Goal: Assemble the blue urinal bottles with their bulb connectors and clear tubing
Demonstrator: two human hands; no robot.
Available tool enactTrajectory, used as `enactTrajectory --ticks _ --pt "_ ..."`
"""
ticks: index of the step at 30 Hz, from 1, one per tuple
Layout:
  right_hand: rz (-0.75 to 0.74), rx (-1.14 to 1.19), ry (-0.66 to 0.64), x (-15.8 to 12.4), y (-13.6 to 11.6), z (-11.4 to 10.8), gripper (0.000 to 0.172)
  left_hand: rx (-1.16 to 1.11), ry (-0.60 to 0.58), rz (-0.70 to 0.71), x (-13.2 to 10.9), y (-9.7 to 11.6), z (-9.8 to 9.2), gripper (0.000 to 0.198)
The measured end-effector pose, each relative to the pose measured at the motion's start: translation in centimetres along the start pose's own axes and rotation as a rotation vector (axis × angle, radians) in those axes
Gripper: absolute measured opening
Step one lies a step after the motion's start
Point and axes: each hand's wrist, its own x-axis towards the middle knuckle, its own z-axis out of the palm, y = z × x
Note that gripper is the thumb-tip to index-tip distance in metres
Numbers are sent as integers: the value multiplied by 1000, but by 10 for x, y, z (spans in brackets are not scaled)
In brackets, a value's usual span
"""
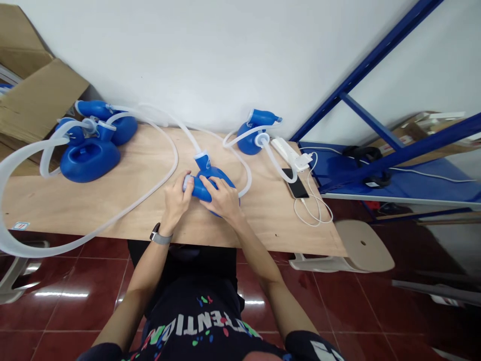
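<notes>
In front of me on the table lies a blue plastic urinal bottle [224,175] with a blue neck [203,160] that a translucent hose [190,138] runs into. My left hand [179,193] is closed around the pale-capped end of a blue funnel-shaped urinal head [199,188]. My right hand [221,196] is closed on the other end of that head, its fingers bent over it and over the bottle. The palm side of my right hand and part of the bottle beneath are hidden.
More blue urinal bottles with hoses stand on the left [90,163] and at the back right [247,143]. One long hose [11,245] loops past the front edge. A phone [296,186], power strip [287,150], cardboard box [41,100], blue rack [376,125] and stool [363,245] are around.
</notes>
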Motion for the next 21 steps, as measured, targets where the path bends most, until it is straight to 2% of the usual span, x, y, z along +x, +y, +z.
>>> enactTrajectory --ticks 3,5,7,10,14,17,19,21 --pt "-29 22 -11 -1 0 -3 68 -232 71 -186 4 -9 -4 49" --pt "-32 53 -8 -2 3 -8 67 -424 163 -340 10 -23 -8 54" --pt "-18 68 -1 -4 9 -11 66 -508 195 -419 17 -41 -12 49" --pt "4 70 3 -6 18 -11 69 -435 112 -448 21 -74 -16 41" --pt "25 70 21 -2 23 -9 78 -284 0 -555 13 -113 -17 55" --pt "4 58 4 4 20 -9 82 -45 75 -403 4 -119 -20 66" --pt "-10 41 -25 10 18 -10 84 64 130 -233 1 -107 -24 53" --pt "-29 17 -62 16 15 -11 84 60 71 -44 -1 -86 -28 37"
